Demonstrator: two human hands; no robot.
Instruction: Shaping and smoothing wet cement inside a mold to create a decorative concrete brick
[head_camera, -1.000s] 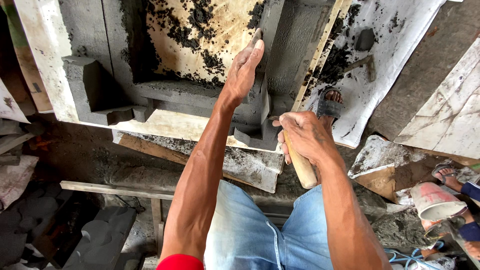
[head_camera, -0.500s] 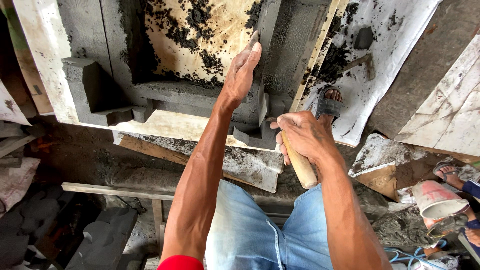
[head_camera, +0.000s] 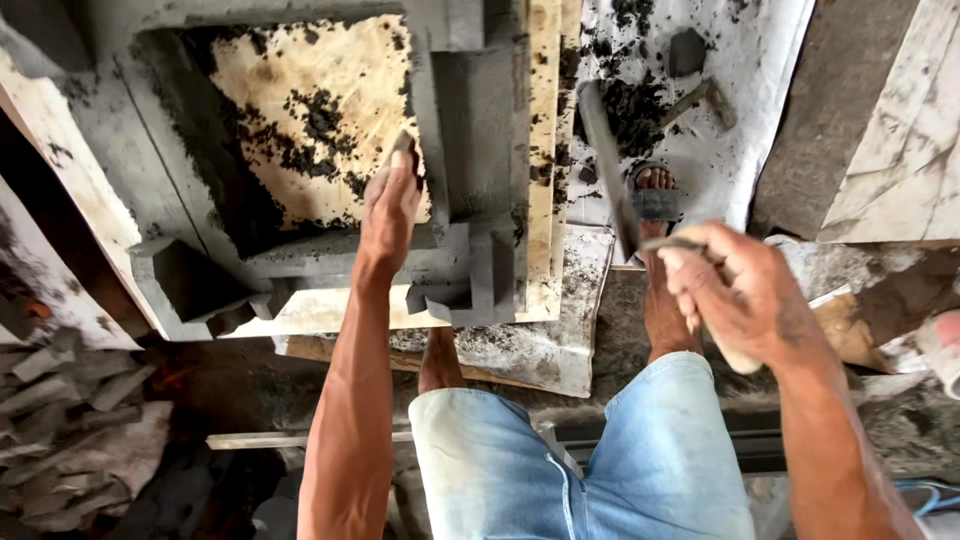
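Observation:
My left hand (head_camera: 392, 205) reaches forward and presses on the inner edge of a grey cement frame (head_camera: 470, 150) that lies on a wooden board (head_camera: 300, 110) spattered with dark mortar. My right hand (head_camera: 745, 295) grips the pale wooden handle of a trowel (head_camera: 610, 170); its narrow grey blade points up and away, over the white sheet beside the frame. I am standing in blue denim shorts (head_camera: 590, 460), with my sandalled foot (head_camera: 655, 195) visible below the blade.
A white sheet (head_camera: 720, 60) with mortar clumps and a small hammer (head_camera: 705, 100) lies at the upper right. Pale slabs (head_camera: 900, 150) lean at the far right. Broken grey pieces (head_camera: 70, 430) pile up at the lower left. A pink-rimmed container (head_camera: 940, 345) sits at the right edge.
My right hand has swung out to the right and lifted the trowel, so its blade now shows. The view has shifted closer to the frame. My left hand stays on the frame.

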